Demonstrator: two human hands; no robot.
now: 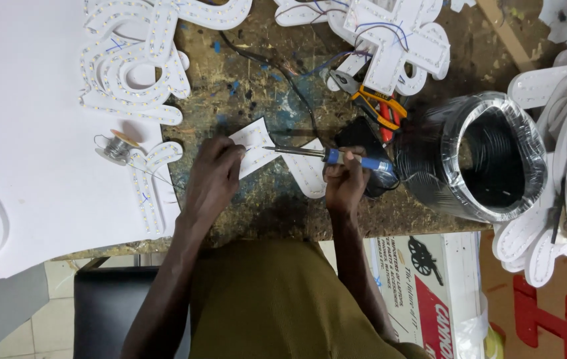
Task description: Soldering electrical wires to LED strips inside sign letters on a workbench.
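Note:
My right hand (345, 181) grips a soldering iron (336, 157) by its blue handle; the metal tip points left onto a small white cut-out piece (255, 142) studded with tiny LEDs. My left hand (213, 178) rests on the worn wooden bench, fingertips pinching thin solder wire against the left edge of that piece. A second white LED piece (306, 174) lies under the iron's shaft. The solder wire runs left to a small spool (116, 146).
Large white LED-studded letter shapes (134, 60) lie at the top left, top centre (399, 40) and right edge. A black wire coil (479, 156) wrapped in clear film stands at right. Orange-handled pliers (373, 101) lie above the iron. A cardboard box (416, 279) sits below the bench.

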